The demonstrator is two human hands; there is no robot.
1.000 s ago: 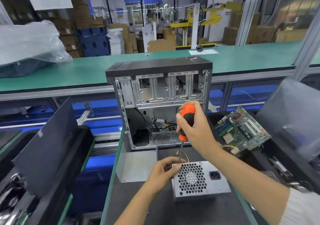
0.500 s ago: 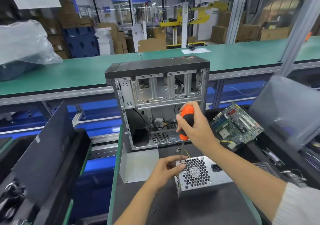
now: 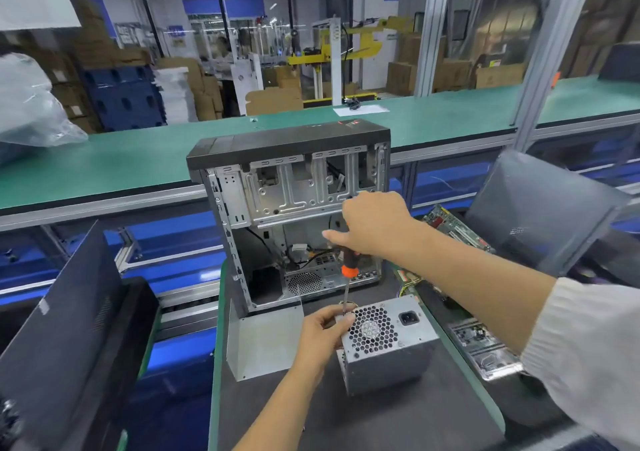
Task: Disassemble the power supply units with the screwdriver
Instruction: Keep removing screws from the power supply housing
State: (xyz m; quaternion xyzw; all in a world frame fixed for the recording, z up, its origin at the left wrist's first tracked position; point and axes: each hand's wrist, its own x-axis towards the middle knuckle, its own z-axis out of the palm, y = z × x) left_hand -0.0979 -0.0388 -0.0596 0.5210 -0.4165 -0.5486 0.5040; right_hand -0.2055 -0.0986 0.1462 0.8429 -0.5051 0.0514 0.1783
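We note our right hand (image 3: pixel 375 223) gripping the screwdriver (image 3: pixel 348 279), shaft upright, at centre frame. Our left hand (image 3: pixel 323 329) pinches the power supply unit's (image 3: pixel 386 343) upper-left corner. Behind stands the open computer case (image 3: pixel 294 215); no legible labels.

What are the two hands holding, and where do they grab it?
The right hand grips the screwdriver by its orange-and-black handle. The left hand holds the power supply unit at its upper-left corner.

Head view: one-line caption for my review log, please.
Right hand drives screwdriver into power supply unit corner, left hand steadying it.
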